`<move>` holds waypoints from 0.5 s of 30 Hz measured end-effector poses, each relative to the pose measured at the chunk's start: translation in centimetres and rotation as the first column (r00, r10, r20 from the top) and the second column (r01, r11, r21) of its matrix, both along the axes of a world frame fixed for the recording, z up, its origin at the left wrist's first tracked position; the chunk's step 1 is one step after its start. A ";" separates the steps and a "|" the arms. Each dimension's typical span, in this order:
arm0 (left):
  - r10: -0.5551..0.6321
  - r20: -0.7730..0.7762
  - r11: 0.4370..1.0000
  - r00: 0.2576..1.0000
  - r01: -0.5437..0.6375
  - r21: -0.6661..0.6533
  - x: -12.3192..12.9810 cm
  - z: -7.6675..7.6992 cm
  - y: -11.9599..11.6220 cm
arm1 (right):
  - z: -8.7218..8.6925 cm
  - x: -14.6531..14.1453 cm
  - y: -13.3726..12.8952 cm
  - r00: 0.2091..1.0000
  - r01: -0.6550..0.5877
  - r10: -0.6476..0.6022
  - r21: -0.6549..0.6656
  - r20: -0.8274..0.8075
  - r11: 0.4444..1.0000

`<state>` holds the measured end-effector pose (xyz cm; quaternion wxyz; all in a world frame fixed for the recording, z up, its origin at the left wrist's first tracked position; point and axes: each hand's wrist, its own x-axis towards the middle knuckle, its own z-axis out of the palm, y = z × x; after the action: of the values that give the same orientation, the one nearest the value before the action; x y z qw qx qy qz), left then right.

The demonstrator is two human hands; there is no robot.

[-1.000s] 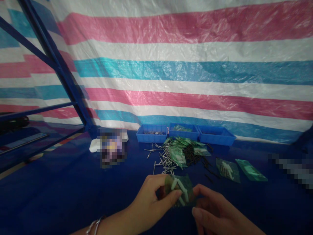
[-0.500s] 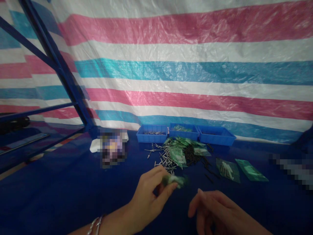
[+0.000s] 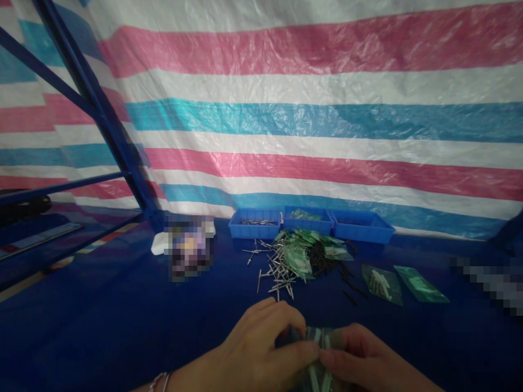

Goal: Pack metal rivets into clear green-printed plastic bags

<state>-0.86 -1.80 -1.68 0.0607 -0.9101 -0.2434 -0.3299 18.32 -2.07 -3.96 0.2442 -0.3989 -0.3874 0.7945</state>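
Observation:
Low in front of me, a small clear greenish plastic bag with pale, slim pieces inside is pinched between both hands. My left hand grips its left side with thumb and bent fingers. On the right side, my right hand holds it between thumb and forefinger. The bag's lower part runs off the bottom of the view. Just beyond the hands lie a heap of silver pop rivets, a pile of green plastic bags and a heap of dark screws.
Behind the heaps stand a blue bin holding silver rivets, a second blue bin with green bags, and a third blue bin. Two filled bags, one bag and another bag, lie at right. A blurred-out item sits left.
My left hand has brought the bag down and nearer to me. My right hand has moved left and taken hold of the bag's other side.

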 end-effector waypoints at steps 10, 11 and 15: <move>0.090 0.171 0.949 0.981 -0.032 -0.314 0.0 -1.8 0.5 | 2.2 0.0 -0.2 0.981 0.003 -0.063 0.315 0.182 0.949; 0.131 0.202 0.912 0.971 -0.038 -0.409 0.1 -1.8 0.4 | 2.3 0.1 -0.1 0.977 -0.025 -0.056 0.365 0.208 0.931; 0.209 0.281 0.655 0.936 0.079 -0.751 0.5 -0.8 0.4 | 2.6 0.4 -0.3 0.941 -0.064 -0.143 0.577 0.306 0.814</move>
<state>-0.31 -1.39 -2.50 -0.3525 -0.7712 -0.3975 -0.3505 18.69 -2.33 -1.41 0.3010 -0.4426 -0.6379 0.5538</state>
